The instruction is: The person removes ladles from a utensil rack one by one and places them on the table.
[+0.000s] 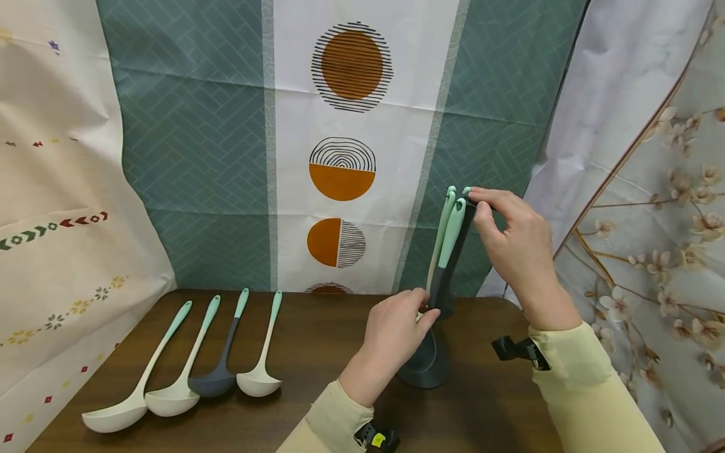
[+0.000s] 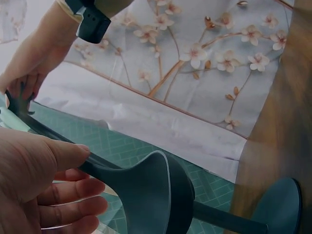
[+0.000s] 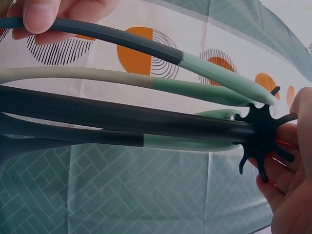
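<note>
A dark utensil stand rises at the table's right, its round base [image 2: 280, 209] on the wood and a crown of curved hooks [image 3: 265, 134] at its top. My left hand [image 1: 396, 327] pinches the dark grey shank of a green-handled ladle [image 2: 146, 195] between thumb and fingers. That ladle's handle end [image 3: 265, 95] meets one hook; whether it hangs there fully, I cannot tell. My right hand [image 1: 518, 236] grips the crown from the outer side. Other green-handled utensils, including one with a pale shank [image 3: 97, 75], hang around the post [image 3: 122, 114].
On the brown table [image 1: 317, 340], several ladles lie in a row at the left: white ladles [image 1: 121, 412] and one dark grey ladle [image 1: 214, 382]. A patterned green and white cloth [image 1: 192, 157] hangs behind, with a floral cloth [image 1: 663, 264] at the right.
</note>
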`<state>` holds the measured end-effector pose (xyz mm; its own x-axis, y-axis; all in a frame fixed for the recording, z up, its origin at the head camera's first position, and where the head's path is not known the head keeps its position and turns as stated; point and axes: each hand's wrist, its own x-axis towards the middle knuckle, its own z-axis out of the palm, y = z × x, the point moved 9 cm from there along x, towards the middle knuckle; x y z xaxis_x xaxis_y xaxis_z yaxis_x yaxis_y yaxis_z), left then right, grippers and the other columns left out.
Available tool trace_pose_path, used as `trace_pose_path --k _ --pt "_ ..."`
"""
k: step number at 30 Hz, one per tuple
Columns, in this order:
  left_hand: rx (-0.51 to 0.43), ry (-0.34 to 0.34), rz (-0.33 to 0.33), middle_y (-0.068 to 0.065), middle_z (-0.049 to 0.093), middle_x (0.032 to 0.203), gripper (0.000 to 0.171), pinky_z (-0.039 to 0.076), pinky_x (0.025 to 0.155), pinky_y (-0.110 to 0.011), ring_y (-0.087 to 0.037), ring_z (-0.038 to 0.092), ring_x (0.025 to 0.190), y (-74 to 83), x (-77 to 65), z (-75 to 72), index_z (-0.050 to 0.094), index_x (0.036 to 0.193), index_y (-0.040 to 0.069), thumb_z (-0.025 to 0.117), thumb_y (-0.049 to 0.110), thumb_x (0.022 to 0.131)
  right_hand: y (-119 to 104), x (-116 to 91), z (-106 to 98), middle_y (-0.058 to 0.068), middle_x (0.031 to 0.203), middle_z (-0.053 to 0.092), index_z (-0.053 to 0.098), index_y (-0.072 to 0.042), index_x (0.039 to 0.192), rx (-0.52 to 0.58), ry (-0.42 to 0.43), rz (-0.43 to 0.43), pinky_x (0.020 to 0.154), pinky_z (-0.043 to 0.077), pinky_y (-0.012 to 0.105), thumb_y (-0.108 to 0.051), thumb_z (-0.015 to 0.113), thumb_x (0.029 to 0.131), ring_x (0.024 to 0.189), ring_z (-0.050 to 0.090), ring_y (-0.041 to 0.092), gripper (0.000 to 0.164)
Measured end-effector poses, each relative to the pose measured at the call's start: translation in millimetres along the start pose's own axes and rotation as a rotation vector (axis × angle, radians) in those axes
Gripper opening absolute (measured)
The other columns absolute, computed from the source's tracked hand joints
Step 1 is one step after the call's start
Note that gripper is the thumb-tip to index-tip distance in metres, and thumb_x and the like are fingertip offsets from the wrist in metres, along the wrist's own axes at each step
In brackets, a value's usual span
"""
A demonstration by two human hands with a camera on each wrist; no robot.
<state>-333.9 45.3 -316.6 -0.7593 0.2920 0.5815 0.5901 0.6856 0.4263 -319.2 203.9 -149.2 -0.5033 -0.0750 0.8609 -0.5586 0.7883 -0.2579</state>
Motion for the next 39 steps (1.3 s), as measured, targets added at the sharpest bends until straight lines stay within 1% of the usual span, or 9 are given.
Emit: trace_pose_path --k 2,8,13,18,21,28,34,39 --pt "0.001 0.012 0.005 0.005 0.075 0.089 0.021 0.045 0.058 -0.020 -0.007 0.061 0.068 0.6 0.8 -0.2 0.078 0.107 0.016 0.086 0.034 0.100 0.5 -0.1 -1.3 0.002 0.139 0.076 0.081 -0.016 0.135 0.001 0.006 -0.005 0.101 0.053 0.062 -0.026 0.056 0.112 0.130 0.069 0.031 0.035" --pt "-0.005 0.017 0.007 0.007 0.073 0.085 0.020 0.043 0.057 -0.019 -0.005 0.057 0.065 0.9 0.9 1.1 0.078 0.105 0.016 0.087 0.033 0.099 1.1 -0.5 -1.6 0.002 0.138 0.076 0.081 -0.015 0.134 0.007 0.013 -0.030 0.101 0.054 0.060 -0.024 0.057 0.112 0.129 0.070 0.030 0.034" --pt "-0.024 0.028 0.008 0.008 0.071 0.080 0.019 0.043 0.056 -0.019 -0.004 0.055 0.063 -1.1 -1.5 2.1 0.078 0.102 0.016 0.087 0.032 0.099 -0.2 0.0 2.1 0.002 0.139 0.075 0.080 -0.014 0.135 0.013 -0.005 -0.030 0.102 0.054 0.060 -0.025 0.056 0.113 0.130 0.069 0.030 0.035" --pt "-0.031 0.031 0.016 0.008 0.071 0.080 0.018 0.043 0.056 -0.019 -0.004 0.054 0.062 -2.9 -3.9 1.6 0.078 0.103 0.015 0.087 0.030 0.099 -0.5 -1.3 3.6 0.003 0.140 0.075 0.080 -0.014 0.135 0.012 -0.009 -0.024 0.104 0.053 0.060 -0.025 0.056 0.113 0.130 0.069 0.030 0.035" --pt "-0.019 0.027 0.022 0.008 0.070 0.079 0.017 0.043 0.055 -0.019 -0.004 0.054 0.061 -3.4 -3.6 -0.8 0.077 0.102 0.016 0.086 0.030 0.100 -0.7 -1.6 2.8 0.003 0.139 0.075 0.080 -0.014 0.134 0.020 0.005 -0.023 0.105 0.053 0.060 -0.024 0.056 0.113 0.131 0.068 0.030 0.034" --pt "0.000 -0.016 0.016 0.010 0.066 0.075 0.016 0.041 0.054 -0.021 -0.005 0.051 0.060 -2.2 -3.6 -3.6 0.074 0.101 0.016 0.083 0.029 0.102 2.0 -5.4 -1.5 0.001 0.139 0.076 0.081 -0.014 0.132 0.017 0.039 -0.025 0.107 0.052 0.060 -0.026 0.056 0.113 0.131 0.069 0.028 0.034" --pt "-0.013 -0.017 0.001 0.010 0.064 0.074 0.016 0.041 0.053 -0.021 -0.005 0.049 0.058 -3.6 -4.0 -5.8 0.074 0.100 0.016 0.083 0.029 0.103 0.8 -4.2 1.3 0.002 0.140 0.075 0.080 -0.012 0.134 0.024 0.040 -0.053 0.110 0.050 0.058 -0.028 0.059 0.114 0.133 0.068 0.029 0.033" --pt "-0.023 -0.010 0.006 0.011 0.061 0.072 0.016 0.041 0.052 -0.021 -0.005 0.049 0.057 -4.0 -4.4 -8.9 0.074 0.097 0.016 0.083 0.029 0.103 0.3 -3.8 1.1 0.002 0.139 0.076 0.081 -0.012 0.133 0.025 0.051 -0.063 0.110 0.050 0.058 -0.028 0.060 0.114 0.132 0.068 0.028 0.032"
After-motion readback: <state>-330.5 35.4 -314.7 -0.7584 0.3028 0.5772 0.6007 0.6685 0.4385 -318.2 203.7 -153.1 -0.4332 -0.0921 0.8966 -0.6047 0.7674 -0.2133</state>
